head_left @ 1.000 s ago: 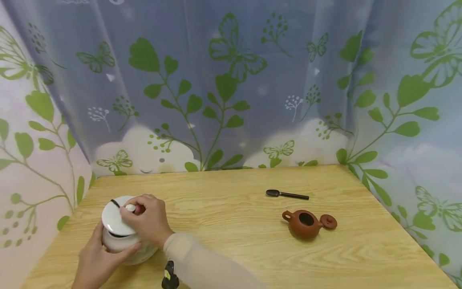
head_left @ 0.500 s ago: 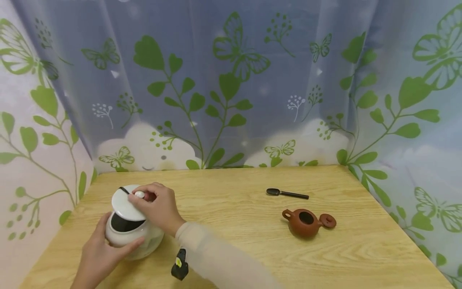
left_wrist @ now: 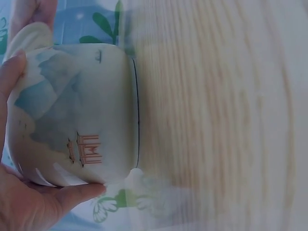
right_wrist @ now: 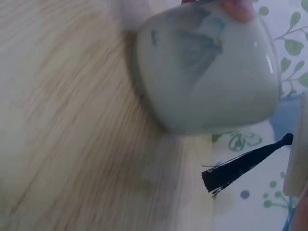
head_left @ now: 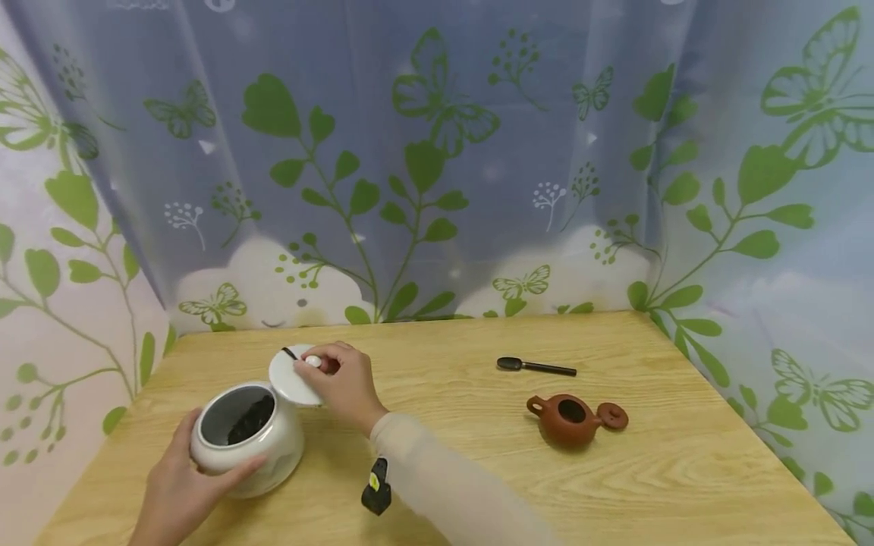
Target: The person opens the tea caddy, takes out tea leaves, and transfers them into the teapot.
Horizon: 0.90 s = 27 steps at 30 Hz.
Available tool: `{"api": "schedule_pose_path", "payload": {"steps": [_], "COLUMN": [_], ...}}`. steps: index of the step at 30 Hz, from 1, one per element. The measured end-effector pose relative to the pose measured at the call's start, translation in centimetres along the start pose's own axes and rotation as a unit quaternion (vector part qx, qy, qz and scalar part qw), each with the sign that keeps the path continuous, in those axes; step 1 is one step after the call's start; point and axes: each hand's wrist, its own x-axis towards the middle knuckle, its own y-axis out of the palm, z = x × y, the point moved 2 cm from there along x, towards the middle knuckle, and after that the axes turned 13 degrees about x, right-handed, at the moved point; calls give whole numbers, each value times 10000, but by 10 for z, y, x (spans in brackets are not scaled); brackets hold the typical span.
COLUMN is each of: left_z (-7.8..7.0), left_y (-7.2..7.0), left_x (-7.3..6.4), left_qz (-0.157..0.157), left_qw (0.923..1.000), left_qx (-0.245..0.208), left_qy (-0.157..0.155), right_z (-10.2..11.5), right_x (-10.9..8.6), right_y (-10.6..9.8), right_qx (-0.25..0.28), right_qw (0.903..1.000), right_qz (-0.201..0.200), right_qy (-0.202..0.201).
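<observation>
Left hand (head_left: 183, 485): curved round white jar (head_left: 276, 459), at table (head_left: 437, 455) left | Right hand (head_left: 350, 385): pinches knob (head_left: 313, 362) of lid (head_left: 287, 381), beside jar's uncovered mouth | Dark contents (head_left: 251, 421) inside

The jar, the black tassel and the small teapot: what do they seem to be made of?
Jar: likely glazed ceramic, glossy; bright highlights over painted scenery.
Tassel: probably thread, dull-looking; fine loose strands at its end.
Teapot: perhaps unglazed clay, fairly matte; even reddish brown.
</observation>
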Motion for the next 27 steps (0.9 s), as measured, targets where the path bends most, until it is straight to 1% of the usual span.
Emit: {"api": "schedule_pose_path", "payload": {"steps": [3, 6, 12, 16, 19, 23, 27], "left_z": [1, 1, 2, 1, 1, 3, 3], "left_y": [1, 1, 2, 3, 3, 2, 3], "left_x": [0, -1, 0, 0, 0, -1, 0], "left_qz": [-77, -120, 39, 107, 130, 174, 142], "left_qw": [10000, 9999, 9999, 9999, 9999, 9996, 9996], "left_qx": [1, 49, 164, 130, 103, 203, 222], "left_qy": [25, 66, 26, 21, 36, -23, 47], "right_z": [-8, -17, -29, -34, -36, -39, -41], "right_x": [-4, -9, -23, -32, -39, -48, -53], "right_y": [-11, -20, -34, -44, -48, -51, -53], "right_qx": [-156, -384, -734, -1009, -1107, -1192, -1319], "right_qw": [9997, 9987, 9949, 9891, 9832, 9744, 9697], "right_qz": [-1, 95, 477, 824, 1124, 1496, 1639], "right_qy": [165, 329, 500, 685, 918, 1178, 1242]}}
